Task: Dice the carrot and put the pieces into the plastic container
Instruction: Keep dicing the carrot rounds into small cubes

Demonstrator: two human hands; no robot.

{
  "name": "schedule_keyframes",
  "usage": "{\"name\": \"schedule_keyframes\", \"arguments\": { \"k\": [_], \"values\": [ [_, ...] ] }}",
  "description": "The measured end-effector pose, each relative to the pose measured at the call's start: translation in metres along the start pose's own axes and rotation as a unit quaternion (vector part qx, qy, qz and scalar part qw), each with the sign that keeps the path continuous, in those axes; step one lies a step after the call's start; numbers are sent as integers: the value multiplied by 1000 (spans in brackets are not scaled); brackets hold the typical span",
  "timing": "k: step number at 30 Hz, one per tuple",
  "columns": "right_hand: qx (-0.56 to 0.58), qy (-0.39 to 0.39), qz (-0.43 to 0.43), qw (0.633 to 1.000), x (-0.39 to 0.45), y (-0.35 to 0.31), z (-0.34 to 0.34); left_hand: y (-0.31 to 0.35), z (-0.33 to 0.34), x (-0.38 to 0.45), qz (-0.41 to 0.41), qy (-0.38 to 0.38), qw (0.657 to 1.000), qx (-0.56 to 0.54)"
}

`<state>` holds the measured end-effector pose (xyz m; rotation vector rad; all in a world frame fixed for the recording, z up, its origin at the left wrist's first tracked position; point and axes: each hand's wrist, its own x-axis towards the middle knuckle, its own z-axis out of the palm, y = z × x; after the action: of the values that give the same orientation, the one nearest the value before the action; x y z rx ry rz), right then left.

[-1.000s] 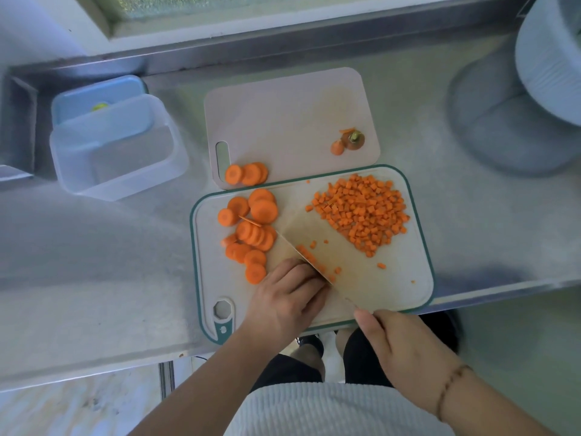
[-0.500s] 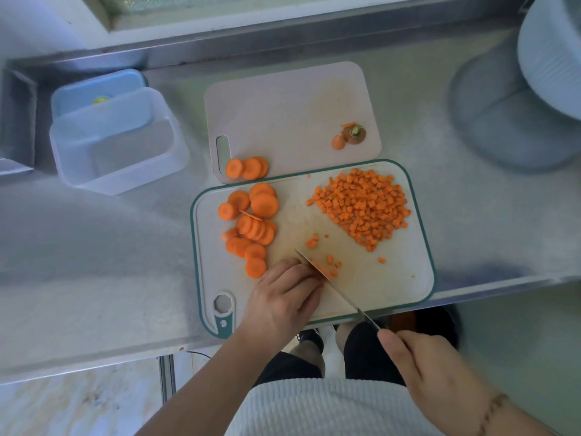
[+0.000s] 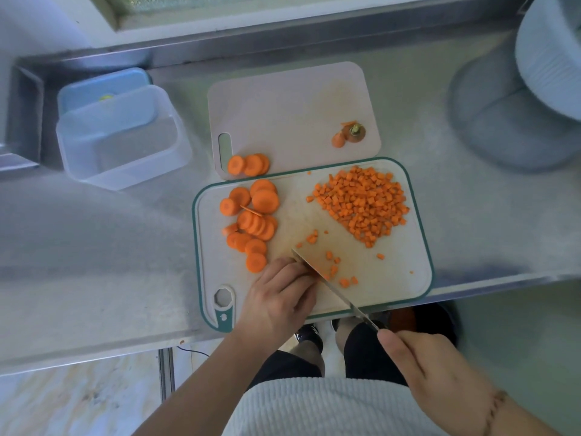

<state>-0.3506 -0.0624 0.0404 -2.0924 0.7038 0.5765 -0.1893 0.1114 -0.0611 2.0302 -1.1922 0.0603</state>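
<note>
On the stainless-steel counter (image 3: 94,262) in front of you lies a white cutting board with a teal rim (image 3: 405,278), and both of your hands are working at its near edge. Your left hand (image 3: 279,300) rests palm down on the board with its fingers curled over something orange at the blade; what it presses there is mostly hidden, so you cannot tell its shape. Your right hand (image 3: 437,372) has its fingers wrapped tight around the handle of a steel kitchen knife (image 3: 327,278), whose blade slants up and left across the board, its tip just beside your left fingertips. A heap of small orange carrot cubes (image 3: 364,206) fills the far right part of the board, with a few loose carrot bits (image 3: 333,265) scattered near the blade. Round orange carrot slices (image 3: 251,215) lie overlapping along the board's left side. Behind it, partly under its far edge, sits a pale pink cutting board (image 3: 292,111) holding three more carrot rounds (image 3: 248,165) and the brown carrot top end (image 3: 352,136). Well to the left stands the clear rectangular plastic container (image 3: 122,143), holding no carrot, with a blue lid (image 3: 103,89) just behind it. At far right stands a pale blue ribbed appliance (image 3: 547,58).
</note>
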Motion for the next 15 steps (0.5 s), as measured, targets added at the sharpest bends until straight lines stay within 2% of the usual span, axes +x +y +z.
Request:
{"name": "schedule_keyframes", "arguments": {
  "k": [3,5,8,11,15],
  "values": [
    [-30,-9,16,999,4,-4,4,1,0,1,1,2,1000,-6],
    [-46,3,-8,999,16,-7,11,1,1,2,-1,2,1000,-10],
    [8,5,-62,998,33,-8,16,1,0,2,-1,-2,1000,-13],
    [43,6,-46,998,30,-8,7,4,-5,-1,-4,1,1000,-6],
    [12,-2,-25,1000,8,-3,0,3,-7,-4,-11,15,1000,18]
  ]
}}
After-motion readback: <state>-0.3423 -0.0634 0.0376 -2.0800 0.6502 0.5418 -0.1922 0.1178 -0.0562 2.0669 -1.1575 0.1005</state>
